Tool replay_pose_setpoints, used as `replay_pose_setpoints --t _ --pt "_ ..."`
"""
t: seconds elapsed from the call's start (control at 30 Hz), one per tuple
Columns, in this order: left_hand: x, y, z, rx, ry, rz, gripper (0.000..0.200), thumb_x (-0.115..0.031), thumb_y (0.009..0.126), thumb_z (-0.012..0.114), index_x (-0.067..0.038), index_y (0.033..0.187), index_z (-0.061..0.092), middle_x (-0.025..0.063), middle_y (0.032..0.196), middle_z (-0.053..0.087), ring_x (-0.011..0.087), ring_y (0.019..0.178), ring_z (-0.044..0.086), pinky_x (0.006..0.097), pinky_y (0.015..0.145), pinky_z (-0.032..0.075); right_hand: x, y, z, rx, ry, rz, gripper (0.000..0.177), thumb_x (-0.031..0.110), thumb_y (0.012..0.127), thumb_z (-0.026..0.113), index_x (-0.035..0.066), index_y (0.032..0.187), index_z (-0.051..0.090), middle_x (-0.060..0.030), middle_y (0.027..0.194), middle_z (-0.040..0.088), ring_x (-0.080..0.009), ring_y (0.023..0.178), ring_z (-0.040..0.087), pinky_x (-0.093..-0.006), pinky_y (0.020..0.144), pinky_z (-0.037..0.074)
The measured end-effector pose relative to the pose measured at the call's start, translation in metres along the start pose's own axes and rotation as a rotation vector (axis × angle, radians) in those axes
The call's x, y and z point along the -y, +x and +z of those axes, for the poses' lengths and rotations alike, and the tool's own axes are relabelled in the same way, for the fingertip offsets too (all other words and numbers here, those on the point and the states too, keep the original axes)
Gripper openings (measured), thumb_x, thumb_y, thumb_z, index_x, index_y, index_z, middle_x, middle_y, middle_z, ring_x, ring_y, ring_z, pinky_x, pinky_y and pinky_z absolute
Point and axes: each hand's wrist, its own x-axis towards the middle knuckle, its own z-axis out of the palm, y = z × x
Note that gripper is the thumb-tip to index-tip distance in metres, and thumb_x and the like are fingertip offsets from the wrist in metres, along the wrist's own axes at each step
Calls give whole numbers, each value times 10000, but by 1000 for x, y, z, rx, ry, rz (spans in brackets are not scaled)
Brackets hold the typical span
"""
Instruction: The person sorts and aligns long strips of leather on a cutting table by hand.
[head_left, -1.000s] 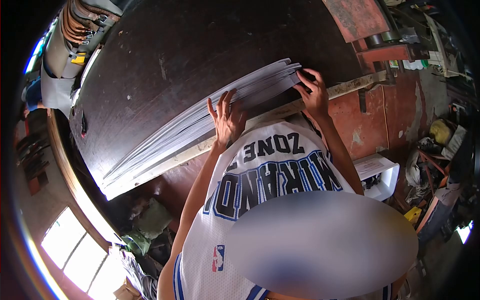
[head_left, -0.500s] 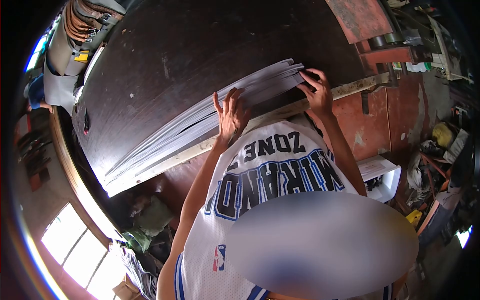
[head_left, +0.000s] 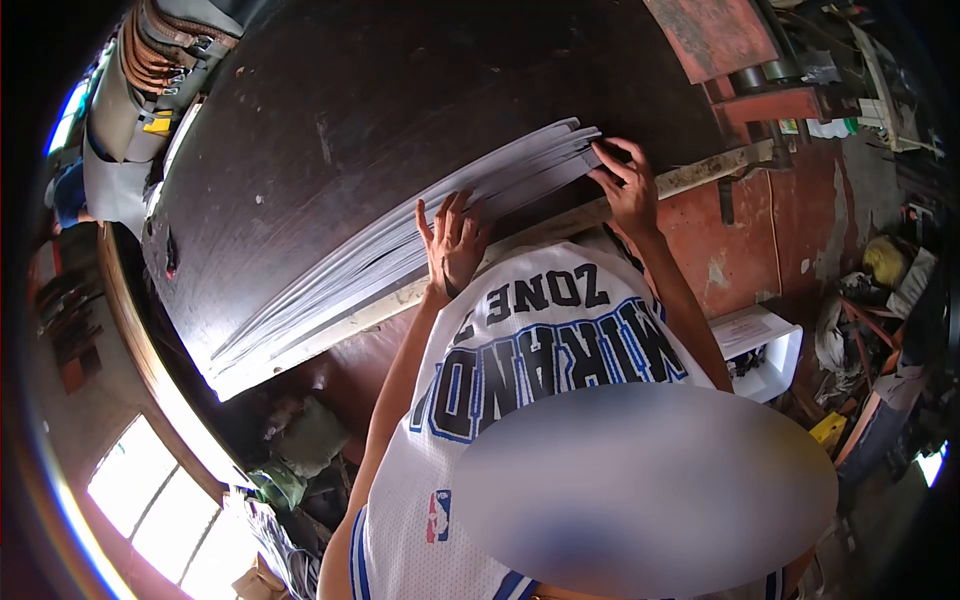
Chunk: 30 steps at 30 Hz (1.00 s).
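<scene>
A bundle of long, thin, pale grey strips point(head_left: 370, 260) lies slantwise along the near edge of a dark tabletop point(head_left: 330, 130). Their material cannot be told. My left hand point(head_left: 453, 243) rests over the middle of the bundle, its fingers stretched out and spread on top of the strips. At the bundle's right end, my right hand point(head_left: 630, 187) pinches the strip ends between thumb and fingers. The strips fan slightly apart at that end and draw together toward the far left corner.
Brown belts point(head_left: 150, 60) hang over a grey sheet point(head_left: 115, 185) at upper left. A red metal frame point(head_left: 770, 108) stands at the table's right. A white box point(head_left: 775, 365) sits below on the right, near piled clutter point(head_left: 885, 320). A small dark object point(head_left: 171, 258) lies on the tabletop's left.
My left hand has shifted slightly left along the strips, with its fingers a little more spread. My right hand stays at the strip ends, almost unmoved.
</scene>
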Motion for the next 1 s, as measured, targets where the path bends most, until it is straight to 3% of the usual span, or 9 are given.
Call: replay_pose_setpoints --t 0.2,0.4,0.47,0.67,1.0 --pt "-1 -1 0 24 13 6 509 -159 794 775 -160 1282 630 56 1408 517 261 1293 501 649 1157 177 2 -4 -1 41 -31 93 383 247 844 755 175 1218 713 -44 1142 554 -191 722 561 -347 696 488" --pt "0 -1 -2 90 52 -4 514 -147 813 755 -180 1311 630 17 1478 496 241 1349 489 649 1164 166 -2 -7 4 -26 -91 -6 382 249 850 747 172 1222 710 -57 1131 563 -214 774 576 -345 706 485" --pt "0 -1 -4 132 80 2 500 -145 830 740 -183 1315 628 15 1488 492 244 1374 469 648 1166 170 1 -9 4 -1 -10 75 382 253 851 745 173 1223 708 -64 1126 580 -225 820 594 -357 734 488" --pt "2 -3 -10 117 80 10 484 -142 849 715 -181 1323 624 16 1484 498 238 1381 462 622 1173 190 2 -8 6 -17 -83 -7 374 237 857 741 158 1220 706 -69 1133 601 -228 875 629 -373 782 489" --pt "6 -9 -18 135 108 -23 483 -108 836 719 -179 1307 639 16 1436 551 225 1377 470 621 1168 209 12 -8 15 7 -6 50 375 226 841 756 123 1200 712 -59 1118 606 -227 867 641 -359 760 498"
